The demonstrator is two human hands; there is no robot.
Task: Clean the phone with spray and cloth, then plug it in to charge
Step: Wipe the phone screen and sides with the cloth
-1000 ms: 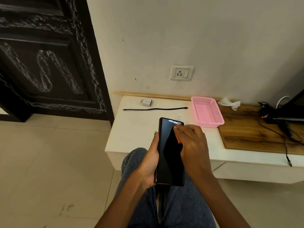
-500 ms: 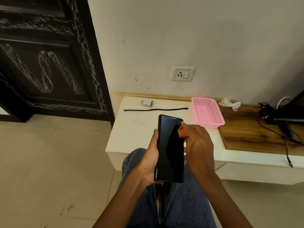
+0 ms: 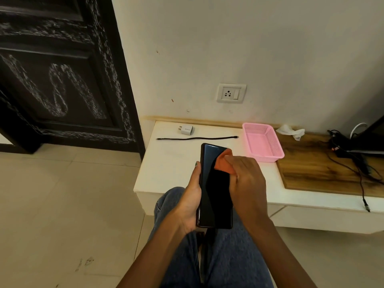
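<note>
Nearest to me, the person sits w/ knees in blue jeans (image 3: pixel 226 256), both forearms reaching fwd over the lap. The left hand (image 3: pixel 190 201) cradles the phone (image 3: pixel 215 190) from its left edge & underside, fingers curled round the frame, thumb lying along the side. The phone is held upright-ish above the knees, dark screen facing up, just short of the low white shelf (image 3: pixel 176 171).

The right hand (image 3: pixel 248 181) has its fingers bunched together, pinching a small orange cloth (image 3: pixel 225 162) & pressing it onto the upper right part of the glass. So the wiping step is under way, I'd say; whether the back or the edges get done I can't tell from here. No spray bottle in sight anywhere, so whether the spraying is done I can't tell either.

Beyond the hands, on the shelf top, a black cable (image 3: pixel 197 138) lies stretched out straight, both ends free. Just behind it, near the wall, sits the white charger plug (image 3: pixel 186 129), not joined to the cable. A pink basket (image 3: pixel 262 142) stands to the right, looks empty, w/ a crumpled white tissue (image 3: pixel 291 131) past it.

Farthest back, the wall socket (image 3: pixel 231 93) has nothing in it. So the charging half looks untouched: adapter into socket, cable into adapter, other end into phone. By my guess roughly halfway thru, maybe less.
</note>
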